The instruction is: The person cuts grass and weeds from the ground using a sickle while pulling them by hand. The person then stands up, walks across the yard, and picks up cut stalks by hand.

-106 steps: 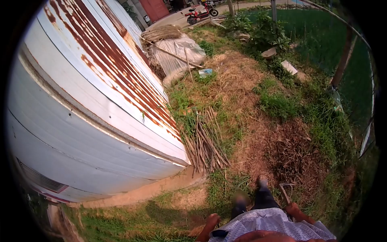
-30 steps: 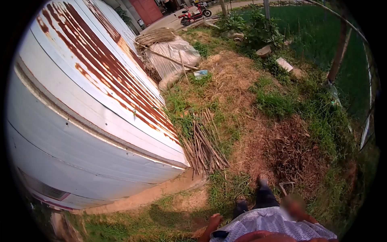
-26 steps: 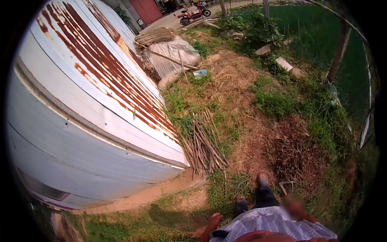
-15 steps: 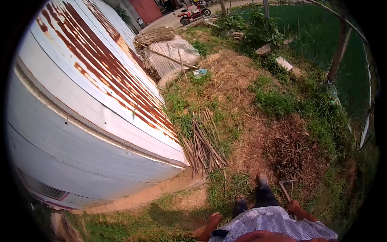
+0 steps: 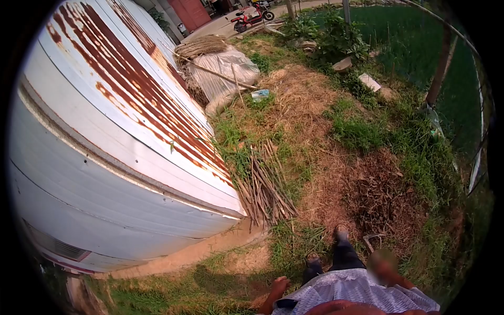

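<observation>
My right hand (image 5: 383,266), partly blurred, is closed round the handle of a sickle (image 5: 371,239). Its curved metal head points forward over the soil beside my right foot. At my left side, my left hand (image 5: 280,285) hangs low with its fingers curled, and nothing shows in it. My shoes (image 5: 342,231) stand on grass and dry soil, the right one ahead of the left. A patch of dark dry plant litter (image 5: 383,191) lies just ahead of the sickle.
On the left is a metal-sheet shed (image 5: 131,168) with rust streaks. A pile of cut sticks (image 5: 265,189) lies at its corner. Farther on are a covered heap (image 5: 223,73), a pale slab (image 5: 369,82) and a red scooter (image 5: 252,20). A post (image 5: 438,79) stands right.
Very little differs. The view and both hands are nearly where they were; the right hand now looks blurred, while the sickle remains in it.
</observation>
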`<move>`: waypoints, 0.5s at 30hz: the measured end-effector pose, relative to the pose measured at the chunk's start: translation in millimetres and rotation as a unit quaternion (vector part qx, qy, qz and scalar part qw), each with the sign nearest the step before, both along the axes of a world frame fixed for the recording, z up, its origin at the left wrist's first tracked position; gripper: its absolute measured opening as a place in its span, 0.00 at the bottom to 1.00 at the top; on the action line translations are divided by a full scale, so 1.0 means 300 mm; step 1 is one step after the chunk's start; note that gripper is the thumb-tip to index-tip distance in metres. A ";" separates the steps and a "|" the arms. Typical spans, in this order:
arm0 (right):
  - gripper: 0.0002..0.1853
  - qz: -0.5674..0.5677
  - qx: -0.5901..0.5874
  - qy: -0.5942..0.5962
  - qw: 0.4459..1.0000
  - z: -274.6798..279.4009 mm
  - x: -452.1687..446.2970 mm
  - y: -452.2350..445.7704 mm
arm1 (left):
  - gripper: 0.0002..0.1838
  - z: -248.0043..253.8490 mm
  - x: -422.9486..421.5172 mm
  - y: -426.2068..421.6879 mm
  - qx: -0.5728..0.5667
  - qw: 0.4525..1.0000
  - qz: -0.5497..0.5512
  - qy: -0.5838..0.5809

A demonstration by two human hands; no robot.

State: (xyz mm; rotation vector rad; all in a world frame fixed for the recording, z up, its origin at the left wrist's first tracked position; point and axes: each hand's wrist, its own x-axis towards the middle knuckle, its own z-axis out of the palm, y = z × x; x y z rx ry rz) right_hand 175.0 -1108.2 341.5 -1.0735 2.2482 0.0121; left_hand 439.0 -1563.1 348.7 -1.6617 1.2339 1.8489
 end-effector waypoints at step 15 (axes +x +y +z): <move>0.15 -0.043 0.080 0.003 0.996 -0.090 0.036 0.001 | 0.09 -0.055 0.014 -0.038 -0.013 0.990 -0.136 0.045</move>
